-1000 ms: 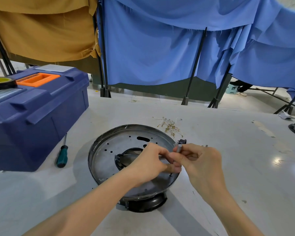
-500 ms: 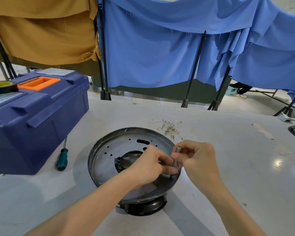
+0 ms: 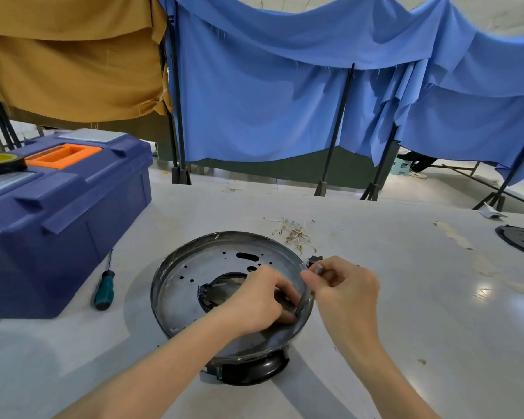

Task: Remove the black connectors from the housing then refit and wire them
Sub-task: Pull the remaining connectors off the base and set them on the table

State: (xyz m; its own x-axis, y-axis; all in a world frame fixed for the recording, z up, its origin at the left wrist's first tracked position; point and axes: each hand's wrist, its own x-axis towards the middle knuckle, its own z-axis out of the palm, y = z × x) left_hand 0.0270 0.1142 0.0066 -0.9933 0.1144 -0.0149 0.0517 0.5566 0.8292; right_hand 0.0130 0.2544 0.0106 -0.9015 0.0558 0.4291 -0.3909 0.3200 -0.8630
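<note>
The housing (image 3: 194, 285) sits lower centre. The right hand (image 3: 345, 285) pinches a grey tool (image 3: 305, 293) at its right rim; the left hand (image 3: 254, 297) curls beside it — grip hidden. One black connector (image 3: 314, 260) lies just outside — removal seemingly underway, refitting and wiring left.
</note>
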